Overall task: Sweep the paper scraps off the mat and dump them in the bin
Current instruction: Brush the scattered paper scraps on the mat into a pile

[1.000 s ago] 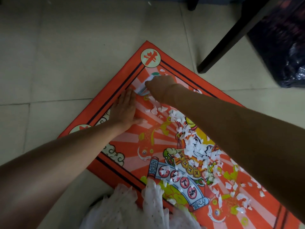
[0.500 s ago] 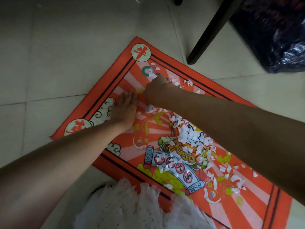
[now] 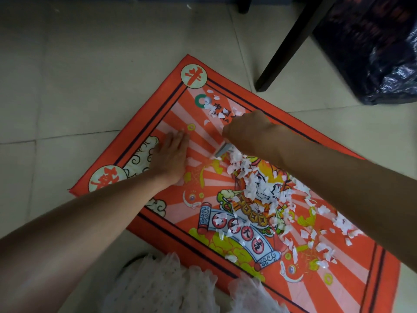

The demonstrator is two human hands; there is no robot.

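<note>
An orange-red printed mat [image 3: 171,109] lies on the tiled floor. Several white paper scraps [image 3: 259,188] are heaped over its middle and right part, and a few more scraps [image 3: 216,111] lie near the far corner. My left hand [image 3: 171,157] lies flat on the mat, fingers straight. My right hand [image 3: 246,129] grips a small grey sweeping tool [image 3: 222,151], whose edge touches the mat at the far end of the heap. Most of the tool is hidden under the hand.
A dark chair or table leg [image 3: 288,44] stands on the tiles beyond the mat. A black plastic bag [image 3: 379,53] sits at the top right. White lacy fabric [image 3: 176,285] covers the near edge of the view.
My right hand has dragged the tool from near the far corner toward me, pushing scraps into the central heap. My left hand has stayed flat on the mat.
</note>
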